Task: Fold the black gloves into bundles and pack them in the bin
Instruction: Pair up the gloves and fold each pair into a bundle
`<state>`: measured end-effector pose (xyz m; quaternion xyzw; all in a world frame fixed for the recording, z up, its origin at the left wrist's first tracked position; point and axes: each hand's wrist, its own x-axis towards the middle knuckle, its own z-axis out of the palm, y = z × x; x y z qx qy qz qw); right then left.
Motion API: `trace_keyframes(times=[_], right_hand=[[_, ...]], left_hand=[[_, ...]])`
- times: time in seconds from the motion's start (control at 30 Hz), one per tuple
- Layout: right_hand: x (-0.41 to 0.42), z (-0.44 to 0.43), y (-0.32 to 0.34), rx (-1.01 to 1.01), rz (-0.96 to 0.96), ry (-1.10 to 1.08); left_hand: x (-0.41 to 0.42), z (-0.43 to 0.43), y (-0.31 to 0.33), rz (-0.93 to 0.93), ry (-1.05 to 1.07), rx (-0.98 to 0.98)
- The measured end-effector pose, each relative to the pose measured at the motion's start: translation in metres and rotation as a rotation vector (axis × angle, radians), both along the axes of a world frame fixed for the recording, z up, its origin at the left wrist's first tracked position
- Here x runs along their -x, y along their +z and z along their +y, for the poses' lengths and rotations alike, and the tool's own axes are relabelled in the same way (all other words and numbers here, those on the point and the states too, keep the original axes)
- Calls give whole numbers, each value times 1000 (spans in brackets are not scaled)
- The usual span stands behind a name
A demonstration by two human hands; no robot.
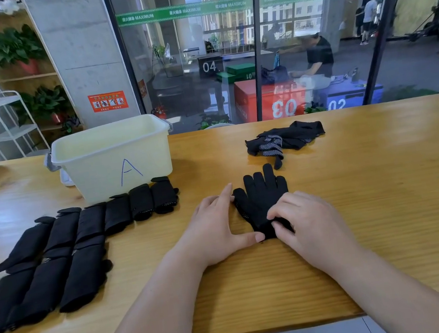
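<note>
Pinching the cuff end of the flat glove (261, 200) with your right hand (311, 226), you are holding it down on the table (390, 197), its fingers pointing away from you. Your left hand (214, 230) is lying spread beside it, index fingertip touching the glove's thumb side, thumb tip touching the cuff, so the glove is sitting between both hands. Nine folded bundles (89, 224) are lying to your left, six behind and three in front, near the one bin (113, 160) marked A. One loose heap of gloves (285, 138) is lying farther back, too tangled to count.
</note>
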<state>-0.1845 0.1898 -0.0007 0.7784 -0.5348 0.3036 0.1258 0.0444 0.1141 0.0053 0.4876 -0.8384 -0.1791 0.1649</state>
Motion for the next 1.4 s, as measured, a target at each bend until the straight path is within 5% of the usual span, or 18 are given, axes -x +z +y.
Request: trace_keyframes(times=[0.3,0.47,0.8,1.0,1.13,1.27,1.4], right_hand=[[0,2,0,-160,-52,43],[6,-3,1,-196,-298,-17],[41,-80,11,-689,-110,-187],[25,-72,10,-447,-82,-245],[7,-48,7,-460,7,-124],[17,-29,15,-428,-166,12],[26,-18,10,-452,-138,127]], left_hand=[[-1,-1,-2,-59,-56,68],[-3,-2,-4,-80,-65,73],[-2,-3,-3,-30,-58,30],[-2,-5,-3,-31,-60,34],[-1,-5,-1,-44,-57,45],[0,-2,0,-61,-50,51],[1,0,2,-47,-36,55]])
